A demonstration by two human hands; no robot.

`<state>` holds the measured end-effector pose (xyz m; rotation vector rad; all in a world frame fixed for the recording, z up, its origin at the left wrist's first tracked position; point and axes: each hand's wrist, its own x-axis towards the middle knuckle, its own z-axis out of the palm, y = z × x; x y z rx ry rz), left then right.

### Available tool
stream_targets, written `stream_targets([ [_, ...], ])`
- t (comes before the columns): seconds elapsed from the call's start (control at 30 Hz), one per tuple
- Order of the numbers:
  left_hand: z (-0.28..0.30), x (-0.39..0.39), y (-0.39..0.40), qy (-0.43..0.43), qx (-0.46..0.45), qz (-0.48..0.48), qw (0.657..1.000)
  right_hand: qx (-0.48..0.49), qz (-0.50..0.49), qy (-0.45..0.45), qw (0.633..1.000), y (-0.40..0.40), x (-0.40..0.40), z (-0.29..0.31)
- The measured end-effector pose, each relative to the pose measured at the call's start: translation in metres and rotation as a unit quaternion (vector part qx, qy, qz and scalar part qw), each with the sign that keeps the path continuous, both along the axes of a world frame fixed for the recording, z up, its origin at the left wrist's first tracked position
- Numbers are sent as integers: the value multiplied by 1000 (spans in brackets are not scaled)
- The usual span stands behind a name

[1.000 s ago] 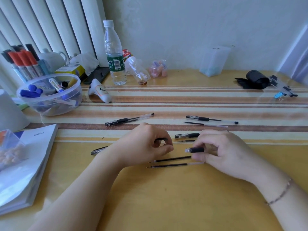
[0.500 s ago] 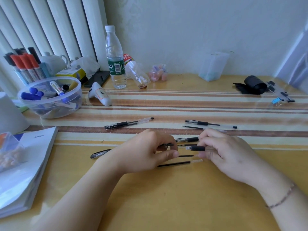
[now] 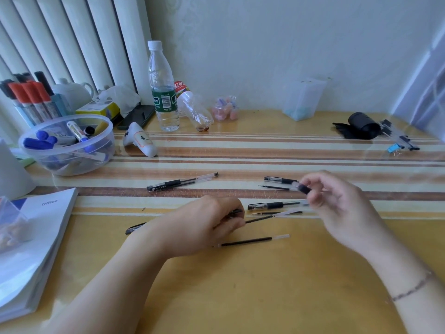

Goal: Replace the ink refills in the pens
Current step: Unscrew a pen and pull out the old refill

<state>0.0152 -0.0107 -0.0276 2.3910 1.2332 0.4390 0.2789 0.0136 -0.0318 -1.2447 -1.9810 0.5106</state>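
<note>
Head view shows my left hand (image 3: 202,225) pinching a thin, light, bendy refill (image 3: 262,218) near its tip, while my right hand (image 3: 337,203) grips the slippery barrel (image 3: 304,189).

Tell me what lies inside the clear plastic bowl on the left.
The clear bowl holds several markers: some with blue caps and one white marker with a blue tip. What lies under them at the bottom is covered and cannot be made out.
</note>
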Motion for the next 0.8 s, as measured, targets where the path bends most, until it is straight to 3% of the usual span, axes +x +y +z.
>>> stream_targets([
  [0.07,-1,-4,2,-17,18,11,1000,-21,-13,26,999,3,4,3],
  [0.23,-6,-8,9,-41,98,67,992,-39,-3,-34,999,2,0,-4],
  [0.37,-6,-9,13,-49,156,105,981,-62,68,-22,996,-1,-5,-8],
  [0.8,-10,-7,15,-31,155,89,983,-4,81,-13,997,-4,-10,-7],
])
